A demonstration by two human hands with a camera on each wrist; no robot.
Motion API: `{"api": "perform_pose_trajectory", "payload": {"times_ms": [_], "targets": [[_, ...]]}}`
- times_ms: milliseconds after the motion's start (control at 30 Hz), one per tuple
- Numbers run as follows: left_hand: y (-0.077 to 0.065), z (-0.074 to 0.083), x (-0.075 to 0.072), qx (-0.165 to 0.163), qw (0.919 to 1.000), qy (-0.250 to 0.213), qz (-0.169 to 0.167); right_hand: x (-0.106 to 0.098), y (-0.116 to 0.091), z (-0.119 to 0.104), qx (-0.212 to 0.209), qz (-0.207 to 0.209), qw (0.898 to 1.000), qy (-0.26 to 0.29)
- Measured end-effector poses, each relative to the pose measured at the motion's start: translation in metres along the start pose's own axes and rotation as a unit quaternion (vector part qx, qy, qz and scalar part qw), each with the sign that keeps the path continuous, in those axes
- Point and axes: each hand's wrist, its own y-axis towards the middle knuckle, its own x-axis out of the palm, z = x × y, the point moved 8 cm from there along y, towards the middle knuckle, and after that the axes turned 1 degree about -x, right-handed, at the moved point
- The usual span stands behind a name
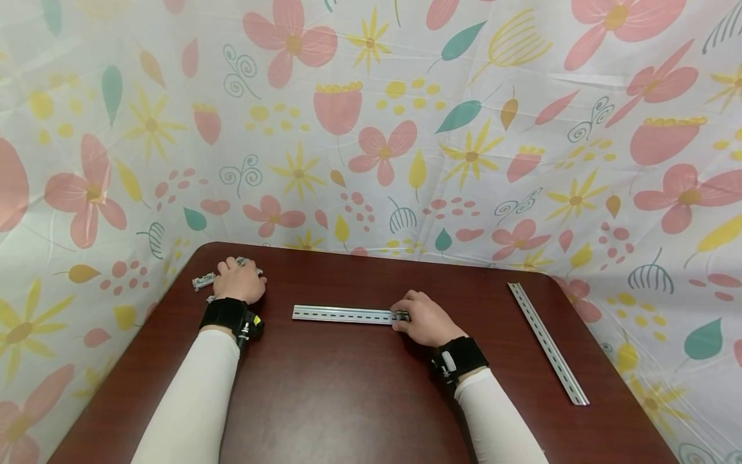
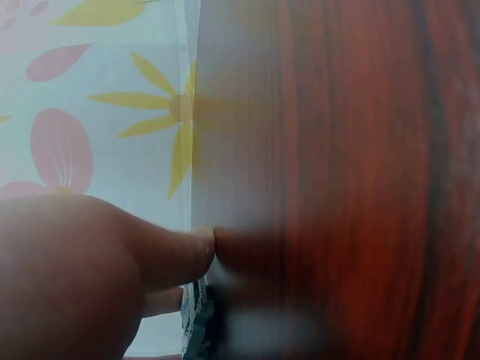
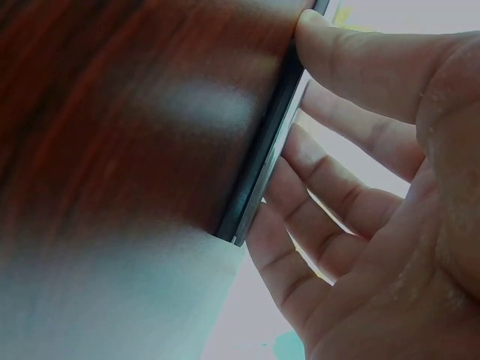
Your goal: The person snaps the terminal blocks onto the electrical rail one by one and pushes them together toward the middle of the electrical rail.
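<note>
A slotted metal DIN rail (image 1: 342, 314) lies crosswise on the table. My right hand (image 1: 429, 320) grips its right end, thumb on one long edge and fingers along the other; in the right wrist view the rail (image 3: 264, 169) runs between thumb and fingers. At the back left, my left hand (image 1: 239, 282) reaches down over several small grey parts, fingers spread and thumb out to the side. One grey part (image 2: 196, 322) shows below the thumb (image 2: 176, 259) in the left wrist view. Another small grey part (image 1: 203, 281) lies just left of that hand.
A second slotted rail (image 1: 547, 343) lies at a slant near the right side of the dark wooden table (image 1: 324, 399). Behind the table's back edge hangs a flower-printed curtain (image 1: 371, 148), which also borders both sides.
</note>
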Motion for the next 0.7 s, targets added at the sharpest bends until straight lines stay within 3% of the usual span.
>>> {"api": "perform_pose_trajectory", "payload": {"times_ms": [700], "targets": [[-0.0012, 0.0025, -0.0072, 0.015, 0.9996, -0.007, 0.023, -0.0012, 0.0001, -0.0006, 0.007, -0.001, 1.0, 0.0]]}}
